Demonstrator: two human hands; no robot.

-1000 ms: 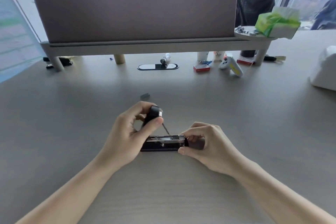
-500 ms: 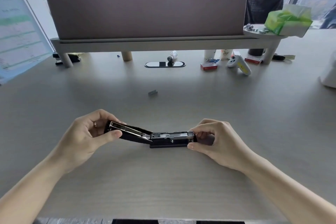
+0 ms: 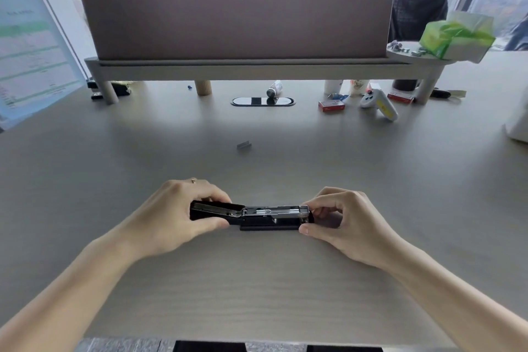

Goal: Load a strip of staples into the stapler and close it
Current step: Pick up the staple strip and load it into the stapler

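Observation:
A black stapler (image 3: 268,216) lies on the grey desk (image 3: 257,280) in front of me, folded wide open. Its top cover points left, nearly flat, and the silver metal staple channel faces up on the right half. My left hand (image 3: 174,217) grips the cover's end. My right hand (image 3: 345,223) pinches the front end of the base and channel. A small grey strip of staples (image 3: 243,145) rests alone on the desk, well beyond the stapler and both hands.
A fabric divider on a raised shelf (image 3: 237,66) crosses the back. Beneath it lie a red staple box (image 3: 331,106), a white and yellow controller (image 3: 378,103), a small bottle (image 3: 273,88) and a cable port (image 3: 263,101). A green tissue pack (image 3: 457,37) sits at the right.
My left hand swung the stapler's cover from upright over to the left until it lay almost flat. My right hand kept its hold on the front end. The view shifted slightly.

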